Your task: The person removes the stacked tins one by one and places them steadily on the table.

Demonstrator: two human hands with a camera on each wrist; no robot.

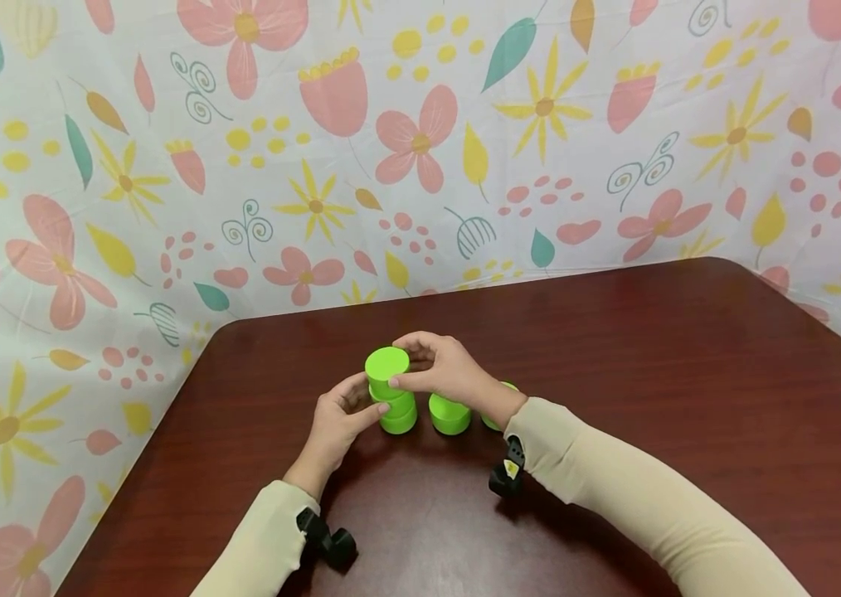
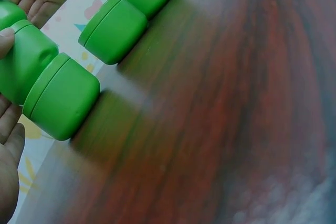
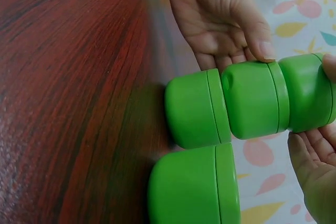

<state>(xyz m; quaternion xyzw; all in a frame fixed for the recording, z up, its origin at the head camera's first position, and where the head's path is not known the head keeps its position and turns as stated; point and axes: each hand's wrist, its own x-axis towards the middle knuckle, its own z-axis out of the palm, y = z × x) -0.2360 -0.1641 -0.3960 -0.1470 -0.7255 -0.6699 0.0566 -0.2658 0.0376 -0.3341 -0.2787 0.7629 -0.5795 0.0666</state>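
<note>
Three lidded green jars stand stacked on the table. My right hand (image 1: 454,371) grips the top jar (image 1: 387,365) between thumb and fingers. Around the middle jar (image 3: 252,100) my left hand (image 1: 334,423) has its thumb on the near side and its fingers on the far side. The bottom jar (image 3: 194,111) rests on the tabletop, with no hand on it. In the right wrist view the top jar sits on the middle jar's lid, slightly offset. The middle jar shows a small dent low on its side.
To the right of the stack stands another green jar (image 1: 450,416). A further green jar (image 1: 491,419) is partly hidden behind the right wrist. The dark wooden table (image 1: 614,356) meets a flower-patterned cloth (image 1: 420,207) at its back and left.
</note>
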